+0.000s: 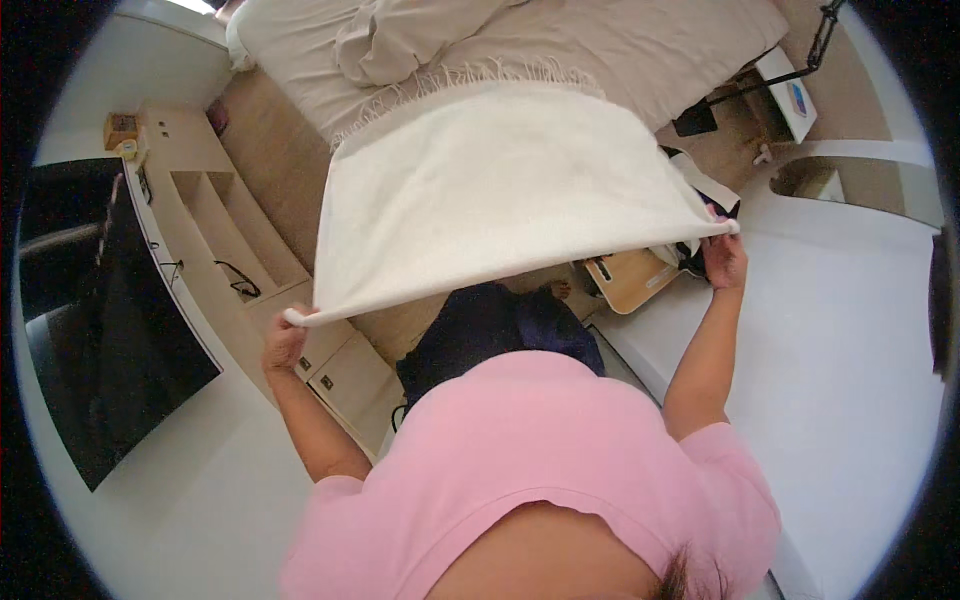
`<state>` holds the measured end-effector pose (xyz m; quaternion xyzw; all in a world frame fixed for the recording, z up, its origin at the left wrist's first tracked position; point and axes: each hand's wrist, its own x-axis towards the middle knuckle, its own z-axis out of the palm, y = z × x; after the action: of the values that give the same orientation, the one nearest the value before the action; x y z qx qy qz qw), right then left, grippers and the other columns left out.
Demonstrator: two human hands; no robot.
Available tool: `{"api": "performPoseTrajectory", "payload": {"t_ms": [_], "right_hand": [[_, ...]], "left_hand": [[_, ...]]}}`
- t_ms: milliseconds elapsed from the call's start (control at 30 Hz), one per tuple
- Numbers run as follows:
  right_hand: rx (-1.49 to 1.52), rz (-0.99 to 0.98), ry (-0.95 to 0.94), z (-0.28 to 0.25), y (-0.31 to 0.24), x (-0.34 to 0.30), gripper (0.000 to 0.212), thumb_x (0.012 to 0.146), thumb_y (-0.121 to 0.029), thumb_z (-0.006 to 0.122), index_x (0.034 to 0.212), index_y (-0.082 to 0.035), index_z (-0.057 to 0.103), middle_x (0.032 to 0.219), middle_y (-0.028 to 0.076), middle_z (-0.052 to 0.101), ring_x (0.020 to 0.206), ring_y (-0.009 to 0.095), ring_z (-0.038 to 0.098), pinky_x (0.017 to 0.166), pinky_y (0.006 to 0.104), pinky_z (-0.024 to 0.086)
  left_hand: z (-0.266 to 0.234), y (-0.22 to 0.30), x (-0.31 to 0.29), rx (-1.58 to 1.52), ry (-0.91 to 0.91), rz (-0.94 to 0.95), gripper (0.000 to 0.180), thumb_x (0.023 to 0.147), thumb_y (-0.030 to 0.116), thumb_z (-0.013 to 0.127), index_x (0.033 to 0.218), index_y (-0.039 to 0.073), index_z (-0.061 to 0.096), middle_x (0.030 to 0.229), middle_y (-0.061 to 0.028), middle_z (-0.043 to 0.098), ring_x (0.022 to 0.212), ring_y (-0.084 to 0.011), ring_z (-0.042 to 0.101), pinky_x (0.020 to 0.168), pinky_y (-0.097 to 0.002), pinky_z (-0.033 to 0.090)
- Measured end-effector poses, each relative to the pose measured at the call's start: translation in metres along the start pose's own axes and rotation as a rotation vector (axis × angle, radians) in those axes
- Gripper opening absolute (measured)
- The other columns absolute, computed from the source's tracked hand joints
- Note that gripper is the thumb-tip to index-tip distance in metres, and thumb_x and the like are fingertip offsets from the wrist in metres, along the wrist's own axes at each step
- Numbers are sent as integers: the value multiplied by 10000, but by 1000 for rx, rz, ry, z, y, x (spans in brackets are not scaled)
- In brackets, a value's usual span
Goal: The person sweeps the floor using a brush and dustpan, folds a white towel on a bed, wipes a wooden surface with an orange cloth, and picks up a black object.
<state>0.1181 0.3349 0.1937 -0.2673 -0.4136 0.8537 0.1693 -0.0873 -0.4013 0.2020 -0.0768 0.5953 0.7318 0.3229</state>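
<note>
A cream throw blanket [480,190] with a fringed far edge is stretched out in front of me. Its near edge is pulled taut between my two hands, the right end higher in the picture than the left. My left hand [286,342] is closed around the near left corner, beside the low cabinet. Around the near right corner, my right hand [725,258] is closed too, close to the white wall. The fringe [470,75] reaches the side of the bed, and the blanket hides the floor beneath it.
Beyond the blanket stands a bed [640,50] with beige bedding. A long beige cabinet [190,150] and a black television [110,330] are on the left. To the right are a wooden board [632,280], a black lamp arm [822,38] and a small white table [790,95].
</note>
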Motion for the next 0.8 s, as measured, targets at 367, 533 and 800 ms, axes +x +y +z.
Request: {"api": "performPoseTrajectory", "payload": {"t_ms": [367,533,800], "right_hand": [[-580,105,282,46,56,159,322,867,-143,566,1159,-36,484,976,23,589,804,125,534,750,282,439],[-587,-113,325,71,71,246,506,829,-206,630,1264,-6,465,1141,92,555,1007,188,528,858,290,414],[-512,51,528,105,201,177,184,871,-198,552,998,-66,545,844,31,567,749,143,544,692,272,462]], "left_hand": [[-10,5,217,208,364,8,271,841,115,629,1078,13,546,987,-37,588,903,-141,540,773,-286,418],[-4,25,332,230,406,55,304,837,133,640,1095,5,542,1003,-50,589,948,-171,539,810,-310,424],[168,-27,442,1449,99,565,382,763,195,644,1101,35,572,1070,-170,585,1062,-322,516,920,-406,385]]}}
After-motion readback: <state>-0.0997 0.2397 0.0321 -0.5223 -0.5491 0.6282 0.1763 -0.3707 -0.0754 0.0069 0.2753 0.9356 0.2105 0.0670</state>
